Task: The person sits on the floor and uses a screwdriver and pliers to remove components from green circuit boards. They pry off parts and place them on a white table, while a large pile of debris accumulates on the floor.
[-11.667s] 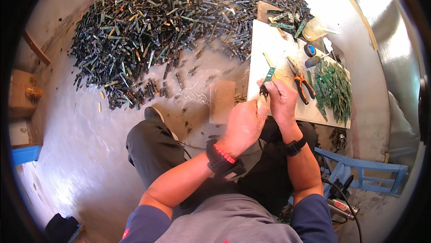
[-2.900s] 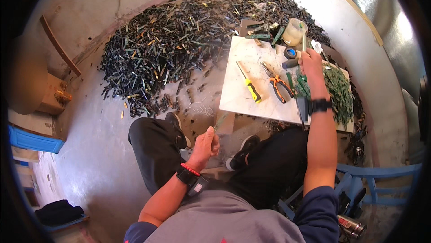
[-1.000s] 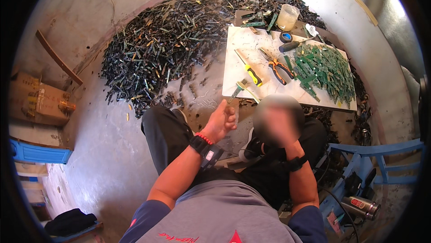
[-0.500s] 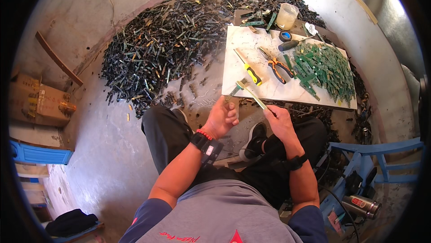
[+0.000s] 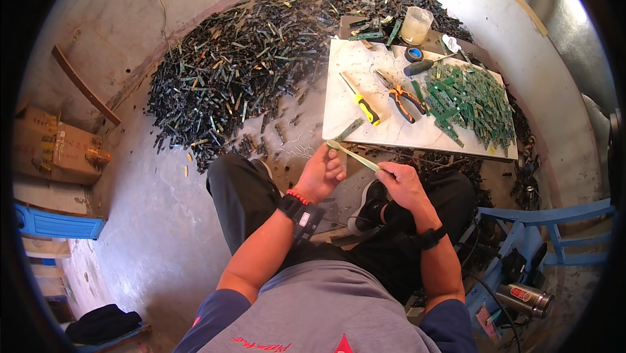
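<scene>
The left hand (image 5: 319, 177) pinches a green strip (image 5: 351, 129), thumb against curled fingers, its far end over the near edge of the white board (image 5: 394, 134). A pale brush (image 5: 355, 155) reaches the strip's near end, gripped in the right hand's (image 5: 403, 185) bent fingers.

The left forearm (image 5: 262, 249) is slanted from the lower left of the frame up and rightward, with the elbow bent. The left hand (image 5: 319, 177) is held just below the frame's centre, its thumb pointed toward the top and its fingers curled toward the palm. The right forearm (image 5: 438, 262) is set more steeply, leaning slightly leftward. The right hand (image 5: 405, 185) is held right of centre, thumb and forefinger pinched together, fingertips directed left. The two hands are placed near each other, apart.
</scene>
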